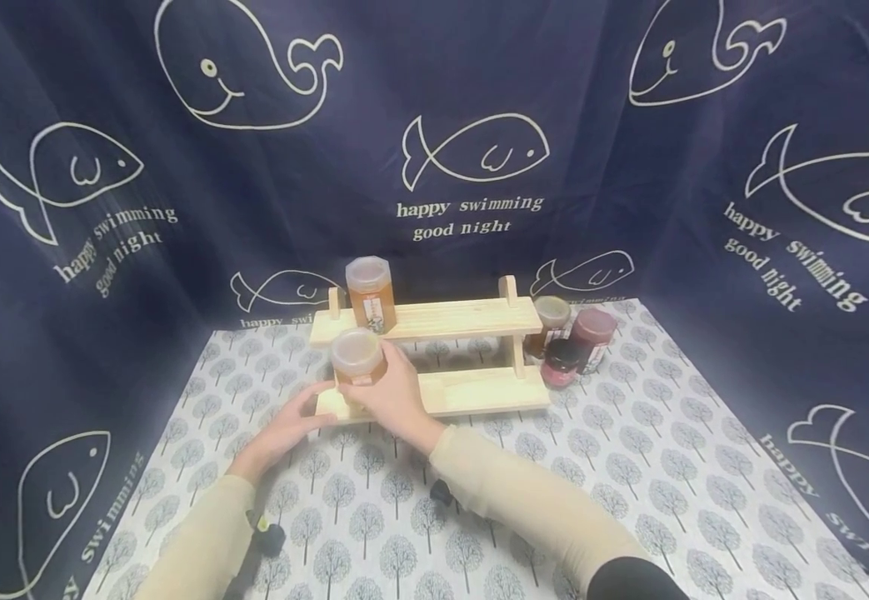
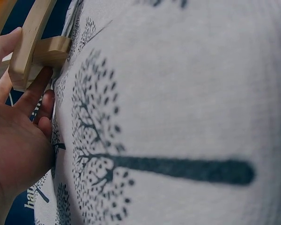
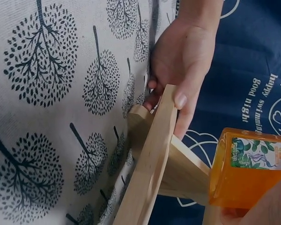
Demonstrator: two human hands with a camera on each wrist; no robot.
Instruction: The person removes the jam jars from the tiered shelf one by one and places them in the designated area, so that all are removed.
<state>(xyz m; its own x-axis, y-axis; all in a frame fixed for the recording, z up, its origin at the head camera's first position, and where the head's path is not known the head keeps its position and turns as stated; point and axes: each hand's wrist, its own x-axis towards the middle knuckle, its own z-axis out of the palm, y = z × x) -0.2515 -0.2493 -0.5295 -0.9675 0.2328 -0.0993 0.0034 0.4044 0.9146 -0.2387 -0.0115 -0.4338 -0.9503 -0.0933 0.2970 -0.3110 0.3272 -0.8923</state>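
A two-tier wooden rack [image 1: 471,321] stands on the tree-print cloth. My right hand [image 1: 392,392] grips an amber jar [image 1: 355,357] with a pale lid at the left end of the lower shelf [image 1: 479,390]. In the right wrist view the same amber jar [image 3: 246,168] shows its leaf-print label beside the rack's end piece [image 3: 152,154]. My left hand [image 1: 293,421] holds the rack's left end, thumb [image 3: 181,101] over the wood and fingers [image 2: 35,93] under it. A second, taller amber jar [image 1: 370,292] stands at the left of the upper shelf.
Three more jars stand on the cloth right of the rack: an amber one [image 1: 551,315], a dark red one [image 1: 594,331] and a small red one with a black lid [image 1: 561,363]. A dark blue fish-print curtain [image 1: 471,167] closes off the back and sides.
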